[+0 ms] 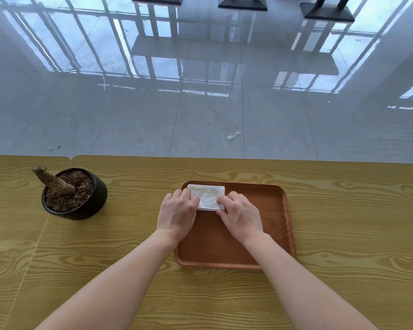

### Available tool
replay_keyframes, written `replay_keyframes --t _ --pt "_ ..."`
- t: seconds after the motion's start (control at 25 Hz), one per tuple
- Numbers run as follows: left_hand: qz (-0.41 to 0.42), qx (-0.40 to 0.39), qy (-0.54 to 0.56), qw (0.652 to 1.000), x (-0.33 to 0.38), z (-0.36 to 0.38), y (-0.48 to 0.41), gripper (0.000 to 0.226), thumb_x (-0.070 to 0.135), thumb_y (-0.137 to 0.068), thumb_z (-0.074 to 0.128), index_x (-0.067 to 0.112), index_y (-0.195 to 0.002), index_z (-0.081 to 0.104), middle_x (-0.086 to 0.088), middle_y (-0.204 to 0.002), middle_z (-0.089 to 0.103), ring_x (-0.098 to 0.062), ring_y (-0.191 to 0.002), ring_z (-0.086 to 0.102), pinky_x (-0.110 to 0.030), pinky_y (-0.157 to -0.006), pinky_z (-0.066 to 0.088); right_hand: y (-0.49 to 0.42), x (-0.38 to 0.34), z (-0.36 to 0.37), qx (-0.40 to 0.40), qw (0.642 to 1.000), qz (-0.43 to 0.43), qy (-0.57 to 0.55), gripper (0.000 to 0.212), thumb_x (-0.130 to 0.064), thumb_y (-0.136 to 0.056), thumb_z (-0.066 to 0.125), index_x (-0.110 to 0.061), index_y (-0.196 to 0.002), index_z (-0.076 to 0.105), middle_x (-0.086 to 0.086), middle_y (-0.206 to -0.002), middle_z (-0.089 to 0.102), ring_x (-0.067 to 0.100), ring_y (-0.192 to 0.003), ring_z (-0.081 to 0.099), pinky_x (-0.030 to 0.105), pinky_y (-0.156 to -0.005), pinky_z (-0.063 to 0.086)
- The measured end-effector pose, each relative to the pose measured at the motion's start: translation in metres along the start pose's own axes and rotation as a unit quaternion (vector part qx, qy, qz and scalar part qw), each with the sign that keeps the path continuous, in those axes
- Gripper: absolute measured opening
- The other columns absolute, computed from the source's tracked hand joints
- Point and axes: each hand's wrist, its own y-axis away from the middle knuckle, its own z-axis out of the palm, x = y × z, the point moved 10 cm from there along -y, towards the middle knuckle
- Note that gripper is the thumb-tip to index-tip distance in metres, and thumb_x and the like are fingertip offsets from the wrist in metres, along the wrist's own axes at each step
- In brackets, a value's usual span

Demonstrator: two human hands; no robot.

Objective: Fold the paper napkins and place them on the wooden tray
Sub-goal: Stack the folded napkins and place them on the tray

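While both hands press down on the same item, neither shows a closed grasp: the left hand (177,211) lies with fingers curled over the left edge of the folded paper napkin (209,197), and the right hand (240,215) has its fingertips set on the napkin's near right corner. Whether any finger tucks under the paper cannot be told, since the knuckles hide the edges there. Both forearms are bare and run off the lower border of the view.

Napkin location: far left corner of the wooden tray (267,210), lying flat, white, embossed pattern faint and hard to read. Layered edges show along its far side; the number of layers cannot be counted. Its left and near margins are covered by the hands.

Tray: reddish brown, rounded corners, raised rim, holding nothing else that is visible. Its near right corner is hidden behind the right forearm.

Worktop (343,234): yellow wood-grain surface, with a seam on the left.

Black pot (91,201): stands well apart to the left of the tray, filled with brown soil, with a cut woody stump (53,181) leaning leftward out of it.

Beyond the worktop edge: glossy tiled floor (129,115), a small pale scrap (234,135) of uncertain nature lying on it.
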Motion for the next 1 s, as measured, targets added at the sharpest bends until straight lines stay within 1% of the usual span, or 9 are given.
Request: replay_keyframes --t 0.36,0.6,0.76,0.92,1.0 --pt "-0.008 -0.002 0.018 1.0 -0.004 0.003 -0.006 0.017 0.006 -0.074 0.075 0.01 -0.067 0.06 -0.008 -0.072 0.06 -0.031 -0.066 0.057 -0.038 -0.054 0.05 -0.006 0.002 0.0 0.005 1.0 0.005 -0.004 0.016 -0.03 -0.096 0.063 -0.022 -0.11 0.063 -0.003 -0.101 0.059 0.02 -0.093 0.056 0.036 -0.064 0.052" --pt "-0.019 -0.002 0.031 0.999 -0.004 0.005 -0.006 0.015 0.006 -0.076 0.073 0.01 -0.067 0.061 -0.009 -0.074 0.06 -0.031 -0.067 0.057 -0.039 -0.055 0.05 -0.006 0.002 -0.001 0.004 1.0 0.009 -0.012 0.017 -0.031 -0.097 0.063 -0.023 -0.112 0.064 -0.003 -0.103 0.059 0.02 -0.095 0.056 0.036 -0.067 0.053" --pt "-0.029 0.005 0.059 0.998 -0.007 0.006 -0.002 0.003 0.013 -0.078 0.068 0.011 -0.078 0.066 -0.006 -0.082 0.061 -0.028 -0.074 0.056 -0.038 -0.059 0.047 -0.004 0.002 -0.002 -0.004 1.0 0.007 -0.019 0.023 -0.037 -0.095 0.065 -0.025 -0.115 0.062 -0.004 -0.103 0.059 0.018 -0.095 0.056 0.036 -0.069 0.054" --pt "-0.064 0.023 0.077 0.995 -0.017 -0.004 0.002 0.015 0.016 -0.079 0.062 0.012 -0.092 0.069 -0.005 -0.088 0.062 -0.027 -0.079 0.056 -0.039 -0.064 0.049 0.001 0.001 -0.012 0.009 0.999 0.013 -0.036 0.025 -0.037 -0.096 0.063 -0.026 -0.118 0.063 -0.004 -0.101 0.059 0.018 -0.095 0.058 0.036 -0.07 0.054" --pt "-0.07 0.016 0.07 0.995 -0.02 -0.007 0.007 0.018 0.017 -0.082 0.06 0.013 -0.096 0.069 -0.005 -0.092 0.062 -0.027 -0.082 0.056 -0.039 -0.068 0.049 0.005 -0.001 -0.017 0.01 0.999 0.015 -0.04 0.025 -0.036 -0.096 0.062 -0.026 -0.119 0.063 -0.004 -0.1 0.06 0.019 -0.096 0.058 0.036 -0.071 0.054"
